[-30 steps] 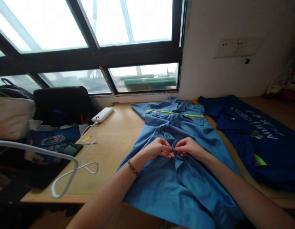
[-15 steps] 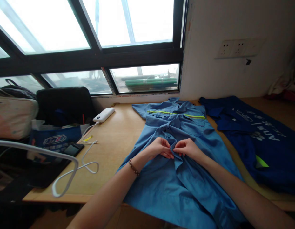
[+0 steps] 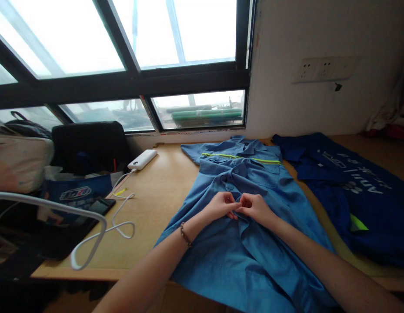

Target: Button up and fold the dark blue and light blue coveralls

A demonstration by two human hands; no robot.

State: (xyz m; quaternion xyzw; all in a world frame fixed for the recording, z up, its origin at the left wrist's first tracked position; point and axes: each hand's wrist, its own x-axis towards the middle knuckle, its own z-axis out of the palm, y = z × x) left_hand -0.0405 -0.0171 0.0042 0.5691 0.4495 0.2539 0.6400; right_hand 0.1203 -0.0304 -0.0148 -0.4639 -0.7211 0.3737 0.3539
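A light blue work shirt point(image 3: 254, 261) with a yellow-green stripe across the chest lies flat on the wooden table point(image 3: 156, 195), collar toward the window. My left hand point(image 3: 221, 204) and my right hand point(image 3: 255, 208) meet at the shirt's front placket, fingers pinched on the fabric edges near a button. The two hands touch each other at the fingertips. A bead bracelet is on my left wrist.
A dark blue garment point(image 3: 352, 187) with white lettering lies to the right. A white power bank point(image 3: 142, 159) with a looped white cable point(image 3: 120, 217) sits left, beside a phone point(image 3: 96, 205), a blue bag point(image 3: 74, 193) and a black chair back point(image 3: 91, 145).
Both hands have drawn closer together on the placket until the fingertips touch. The view has shifted slightly.
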